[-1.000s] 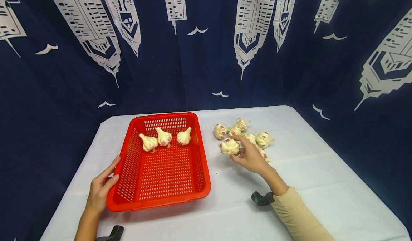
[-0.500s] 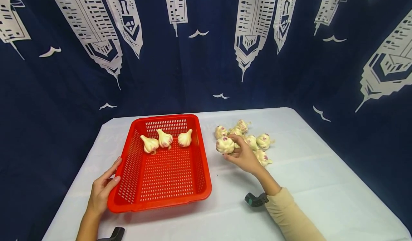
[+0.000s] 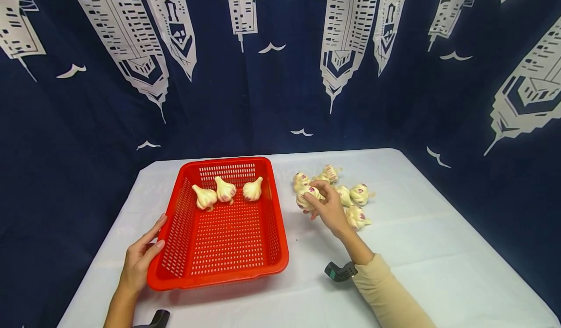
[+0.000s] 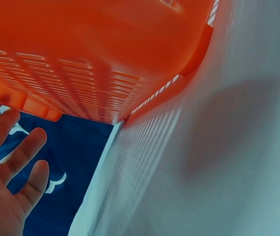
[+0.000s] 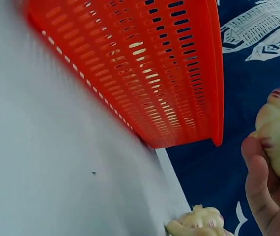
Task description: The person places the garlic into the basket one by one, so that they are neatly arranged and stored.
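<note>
Currently, a garlic bulb (image 3: 302, 201) sits in the right hand (image 3: 330, 212), to the right of a red basket (image 3: 225, 250)

The two hands are apart, one on either side. The right hand is clamped on its bulb, thumb and fingers curled round it; the right wrist view shows that bulb against the curtain (image 3: 271, 99). The left hand (image 3: 137, 262) lies at the basket's left rim, thumb on the near part and fingertips a little farther along; from the left wrist, its fingers look loosely spread rather than gripping.

Inside the basket, near its far wall, three bulbs lie with their stems up or slanted: a left bulb (image 3: 204, 198) and a middle bulb (image 3: 225, 191) just beside each other, and a right bulb (image 3: 252, 190) slightly apart. Their pale shapes show through the slotted wall in the right wrist view.

More garlic rests on the worktop (image 3: 420, 240) beyond and beside the right hand. One bulb (image 3: 300, 179) lies just behind the held one, a striped bulb (image 3: 330, 173) farther back, a purple-marked bulb (image 3: 360, 194) to the right, and a nearer bulb (image 3: 357, 217) close to the wrist; others among them are partly hidden.

A beige sleeve (image 3: 387, 291) covers the right forearm, and a black device (image 3: 341, 272) shows at that wrist. Behind everything hangs the navy curtain, printed with upside-down white towers.
</note>
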Demonstrator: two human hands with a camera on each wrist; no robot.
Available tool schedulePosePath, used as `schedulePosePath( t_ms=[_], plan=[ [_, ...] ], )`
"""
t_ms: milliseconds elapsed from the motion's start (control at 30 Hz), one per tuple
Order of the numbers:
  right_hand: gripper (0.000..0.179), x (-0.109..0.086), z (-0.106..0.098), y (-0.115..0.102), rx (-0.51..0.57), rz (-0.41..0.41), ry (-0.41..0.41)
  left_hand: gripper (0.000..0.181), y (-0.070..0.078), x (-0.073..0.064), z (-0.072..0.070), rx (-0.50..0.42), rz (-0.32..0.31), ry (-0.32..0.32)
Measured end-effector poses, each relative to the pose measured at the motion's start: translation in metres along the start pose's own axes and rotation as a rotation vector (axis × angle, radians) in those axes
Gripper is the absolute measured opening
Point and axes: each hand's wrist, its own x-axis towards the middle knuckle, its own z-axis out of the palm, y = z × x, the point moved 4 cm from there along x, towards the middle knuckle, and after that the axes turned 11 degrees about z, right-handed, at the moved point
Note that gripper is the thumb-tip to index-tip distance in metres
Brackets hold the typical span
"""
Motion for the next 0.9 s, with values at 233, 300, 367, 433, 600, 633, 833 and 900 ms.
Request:
schedulePosePath(
  t_ms=[233, 300, 367, 433, 600, 633, 833, 900],
  plan=[
    [0.031, 0.004, 0.007, -0.003, 0.040, 0.029, 0.005, 0.047, 0.001, 0.001, 0.001, 0.038, 0.008, 0.001],
    [0.032, 0.005, 0.009, -0.006, 0.069, 0.030, -0.020, 0.047, 0.001, 0.001, 0.001, 0.042, 0.009, 0.001],
    [0.034, 0.006, 0.011, -0.008, 0.099, 0.036, -0.040, 0.047, 0.001, 0.000, 0.001, 0.043, 0.011, 0.001],
    [0.037, 0.006, 0.013, -0.011, 0.126, 0.045, -0.058, 0.047, 0.001, 0.000, 0.001, 0.039, 0.013, 0.001],
    [0.048, 0.009, 0.019, -0.018, 0.204, 0.047, -0.123, 0.047, 0.001, 0.000, 0.000, 0.037, 0.008, 0.001],
    [0.049, 0.009, 0.021, -0.019, 0.219, 0.045, -0.139, 0.047, 0.001, 0.000, 0.000, 0.038, 0.006, 0.001],
    [0.055, 0.015, 0.026, -0.028, 0.213, 0.018, -0.181, 0.046, 0.000, 0.000, 0.000, 0.043, 0.004, 0.001],
    [0.055, 0.017, 0.027, -0.034, 0.161, -0.003, -0.162, 0.046, 0.000, 0.001, 0.000, 0.039, 0.014, 0.002]
  ],
)
